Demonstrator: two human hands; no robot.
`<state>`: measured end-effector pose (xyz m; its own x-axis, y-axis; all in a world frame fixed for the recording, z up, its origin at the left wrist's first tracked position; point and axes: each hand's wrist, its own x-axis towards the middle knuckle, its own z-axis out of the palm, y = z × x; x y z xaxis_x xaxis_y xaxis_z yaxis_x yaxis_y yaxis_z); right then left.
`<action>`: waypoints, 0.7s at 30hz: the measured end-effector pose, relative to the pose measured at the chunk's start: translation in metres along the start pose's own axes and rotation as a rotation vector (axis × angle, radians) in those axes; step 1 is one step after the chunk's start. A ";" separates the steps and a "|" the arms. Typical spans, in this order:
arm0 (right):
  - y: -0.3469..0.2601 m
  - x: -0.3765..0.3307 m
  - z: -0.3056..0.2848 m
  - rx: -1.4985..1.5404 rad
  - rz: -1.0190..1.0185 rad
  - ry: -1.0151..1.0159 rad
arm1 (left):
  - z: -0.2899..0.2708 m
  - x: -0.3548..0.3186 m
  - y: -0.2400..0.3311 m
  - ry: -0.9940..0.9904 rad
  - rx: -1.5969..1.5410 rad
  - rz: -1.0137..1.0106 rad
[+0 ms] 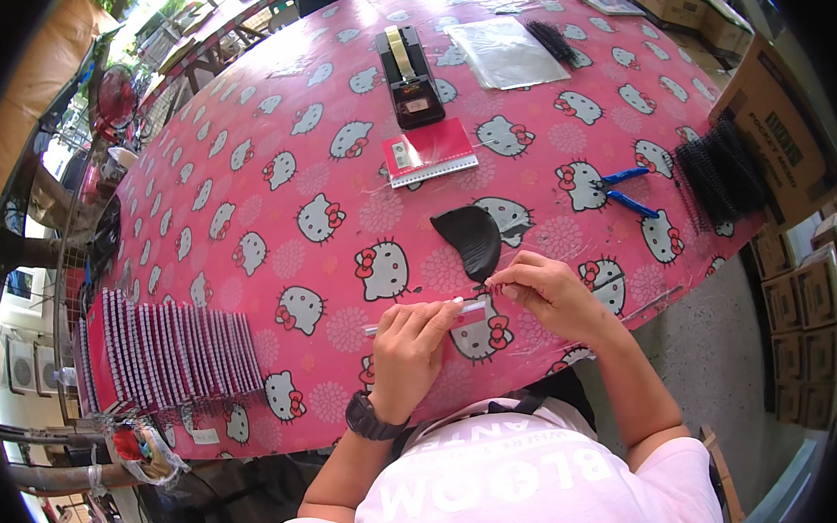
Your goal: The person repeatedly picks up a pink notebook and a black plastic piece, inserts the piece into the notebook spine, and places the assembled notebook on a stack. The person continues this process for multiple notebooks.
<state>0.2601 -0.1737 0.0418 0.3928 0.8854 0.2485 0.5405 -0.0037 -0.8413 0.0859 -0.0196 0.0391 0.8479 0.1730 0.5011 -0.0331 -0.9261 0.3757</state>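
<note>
My left hand [412, 343], with a black watch [371, 418] on its wrist, is closed on a narrow pale strip-like thing [473, 308] seen edge-on. Its kind is not plain from here. At the strip's right end, the fingertips of my right hand [543, 290] are pinched together. Something small and dark shows at them, too small to name. Just beyond the hands lies a curved black flap-like piece [472, 241] on the pink patterned tablecloth [350, 286]. A red-covered notebook [430, 147] with a white bound edge lies farther off.
A tape dispenser [410, 79] stands behind the notebook, beside clear plastic sleeves [506, 54] and thin black coils [552, 41]. Blue-handled pliers [629, 190] lie at the right, near a heap of black coils [721, 175] and a cardboard box [781, 130]. Spiral notebooks [178, 352] are stacked at the left.
</note>
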 end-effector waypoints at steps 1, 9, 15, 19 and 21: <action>0.000 0.000 0.003 -0.029 0.018 0.059 | 0.001 -0.001 0.001 0.008 -0.005 0.000; -0.012 0.008 0.061 -0.222 0.024 0.291 | 0.007 -0.002 0.004 0.027 0.006 0.011; -0.009 0.000 0.009 0.132 0.119 0.031 | 0.006 -0.002 0.007 0.070 -0.030 0.010; -0.011 -0.001 -0.003 0.086 0.027 -0.038 | 0.007 -0.004 0.005 0.061 -0.050 -0.001; -0.010 0.000 -0.002 0.058 -0.017 -0.040 | 0.007 -0.003 0.005 0.053 -0.049 -0.004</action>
<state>0.2563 -0.1746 0.0515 0.3533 0.9030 0.2446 0.5027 0.0373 -0.8637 0.0863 -0.0272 0.0341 0.8189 0.1951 0.5398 -0.0573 -0.9080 0.4150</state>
